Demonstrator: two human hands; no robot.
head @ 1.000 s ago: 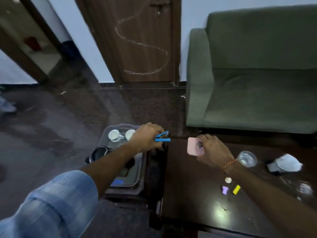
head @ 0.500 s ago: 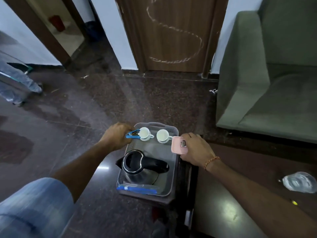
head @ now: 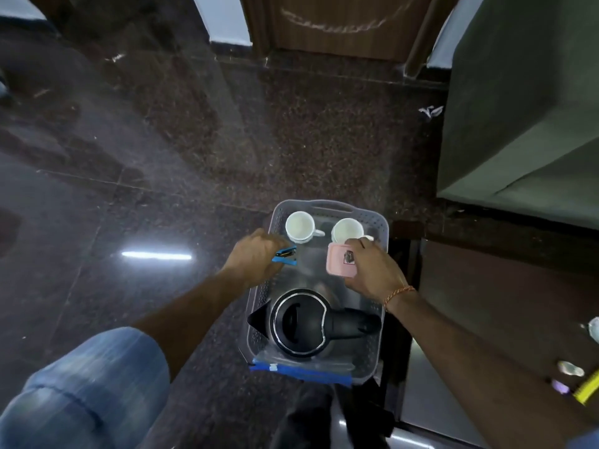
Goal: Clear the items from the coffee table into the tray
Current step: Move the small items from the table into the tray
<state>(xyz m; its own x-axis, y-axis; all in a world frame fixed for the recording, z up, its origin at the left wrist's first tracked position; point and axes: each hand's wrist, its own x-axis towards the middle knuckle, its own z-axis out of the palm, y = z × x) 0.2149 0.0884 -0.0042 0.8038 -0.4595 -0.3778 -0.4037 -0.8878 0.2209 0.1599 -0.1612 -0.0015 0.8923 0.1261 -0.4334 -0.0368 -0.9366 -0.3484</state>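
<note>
Head view looks almost straight down on a grey perforated tray point(head: 382, 222) standing on the dark speckled floor point(head: 194, 140), its right wall just beside the dark coffee table point(head: 486, 303), with a green sofa point(head: 518, 108) beyond the table's far corner and open floor to the left and ahead up to a wooden door point(head: 340, 21). Inside the tray, two white cups point(head: 299, 226) stand side by side at the far end, a black kettle point(head: 299, 322) fills the near half with its handle toward the right wall, and a clear bag with a blue strip point(head: 301, 372) lies over the near rim. The middle stretch of the tray floor between cups and kettle is bare. The left hand point(head: 256, 259), at the tray's left wall, has its fingers curled round a small blue stapler point(head: 285, 255). The right hand point(head: 372, 270) pinches a pink box point(head: 340, 264) over the tray, just in front of the right cup. On the table's near right edge lie a few small items, among them a yellow piece point(head: 588, 388)
</note>
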